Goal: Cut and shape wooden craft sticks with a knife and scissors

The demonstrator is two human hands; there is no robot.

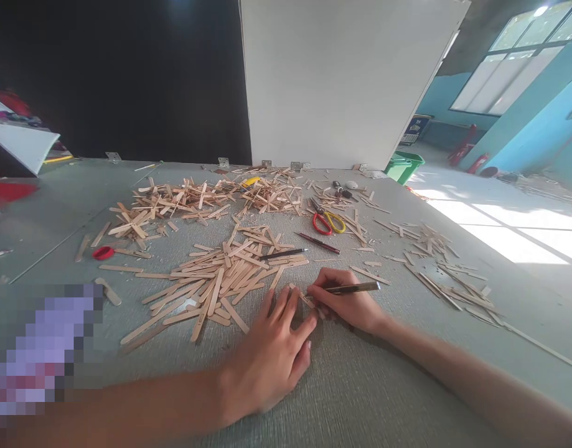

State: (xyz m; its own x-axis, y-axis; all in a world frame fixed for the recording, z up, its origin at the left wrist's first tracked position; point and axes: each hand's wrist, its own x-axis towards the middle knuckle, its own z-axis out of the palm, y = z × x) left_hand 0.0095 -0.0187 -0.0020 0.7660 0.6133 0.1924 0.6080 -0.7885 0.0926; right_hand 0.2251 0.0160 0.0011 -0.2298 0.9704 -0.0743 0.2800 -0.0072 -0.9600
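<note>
My right hand (pixel 344 298) is closed around a slim, metallic pen-shaped tool (pixel 360 287); its tip is hidden by the fingers. Under that tip a wooden craft stick (pixel 305 298) lies on the grey table. My left hand (pixel 276 348) rests palm down beside it, fingers stretched and apart, with fingertips touching the stick. Just beyond the left hand spreads a loose pile of craft sticks (pixel 215 280). A black pen (pixel 284 254) lies on the pile's right edge, and a dark red pen (pixel 318 242) lies farther right.
Scissors (pixel 330 222) with red and yellow handles lie behind the pens. More sticks are heaped (pixel 183 202) at the back and scattered (pixel 454 286) at right. A red ring-shaped item (pixel 103 252) sits at left. An upright white panel (pixel 332 81) closes off the table's back.
</note>
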